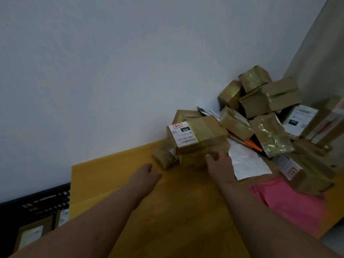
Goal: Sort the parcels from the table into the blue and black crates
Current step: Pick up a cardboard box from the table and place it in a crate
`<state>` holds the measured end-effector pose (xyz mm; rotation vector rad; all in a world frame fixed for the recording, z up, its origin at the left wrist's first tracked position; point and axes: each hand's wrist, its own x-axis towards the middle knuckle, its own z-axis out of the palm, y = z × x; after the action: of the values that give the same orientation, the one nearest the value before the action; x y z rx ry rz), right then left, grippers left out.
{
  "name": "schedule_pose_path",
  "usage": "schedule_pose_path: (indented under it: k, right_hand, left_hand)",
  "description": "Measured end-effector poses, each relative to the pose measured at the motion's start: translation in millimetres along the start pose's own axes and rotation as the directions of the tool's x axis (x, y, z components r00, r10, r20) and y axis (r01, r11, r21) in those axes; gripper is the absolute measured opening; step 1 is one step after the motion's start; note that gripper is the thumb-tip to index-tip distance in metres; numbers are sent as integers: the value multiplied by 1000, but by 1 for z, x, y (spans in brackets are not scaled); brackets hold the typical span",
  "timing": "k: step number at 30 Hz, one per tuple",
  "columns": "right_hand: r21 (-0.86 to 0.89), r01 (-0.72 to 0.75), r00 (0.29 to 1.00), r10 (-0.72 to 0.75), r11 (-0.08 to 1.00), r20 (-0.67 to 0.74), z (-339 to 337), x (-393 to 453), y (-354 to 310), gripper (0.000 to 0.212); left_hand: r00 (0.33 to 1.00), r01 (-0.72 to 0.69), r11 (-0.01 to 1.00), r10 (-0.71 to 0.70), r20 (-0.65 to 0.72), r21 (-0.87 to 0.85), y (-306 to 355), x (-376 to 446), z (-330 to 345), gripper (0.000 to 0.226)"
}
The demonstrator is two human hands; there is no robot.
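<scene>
A heap of brown taped cardboard parcels [260,108] is piled against the wall at the far right of the yellow table [167,202]. At the heap's left edge sits a box with a white shipping label [197,135], stacked on another box. My right hand [218,161] reaches to the lower box, fingers at its front face; the frame is blurred and the grasp is unclear. My left hand [149,172] hovers over the table, fingers loosely curled, holding nothing, just short of a small brown parcel [164,157]. The black crate [37,202] stands on the floor at lower left with parcels inside.
A pink mailer bag [290,203] lies on the table's right side near its edge. A white mailer [247,161] lies flat beside my right hand. A grey wall runs behind the table. No blue crate is in view.
</scene>
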<state>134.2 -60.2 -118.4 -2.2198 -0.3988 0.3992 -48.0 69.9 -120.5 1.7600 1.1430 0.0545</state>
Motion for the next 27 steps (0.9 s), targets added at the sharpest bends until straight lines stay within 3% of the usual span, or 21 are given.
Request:
schedule_pose_path:
  k: [5,9,12,15,21,27]
  right_hand:
    - [75,33,985,-19,997,-172,-24,76,2,47]
    - [168,-14,997,27,986,-74,-27,103,11,47]
    - [176,25,999,-20,984,-32,-23,107,17,43]
    - [142,15,999,-8,990,-47,-21,107,20,45]
    - [52,28,999,-27,998,-31,-25,94,18,42]
    - [26,87,996,-86,996,-28,-28,59,6,32]
  left_hand:
    - [990,122,946,-136,-26,-301,49,40,34,61]
    - [977,178,852,-211,-12,-492,73,61,54,60]
    - [977,182,783,-215,16,-595,83,70,61,39]
    - [976,158,723,-217,-4,-672,85,70,64,20]
    - [971,78,633,-222,-84,-770,79,55,50,26]
    - [989,-42,545,-96,-112,-838,60,24,20,34]
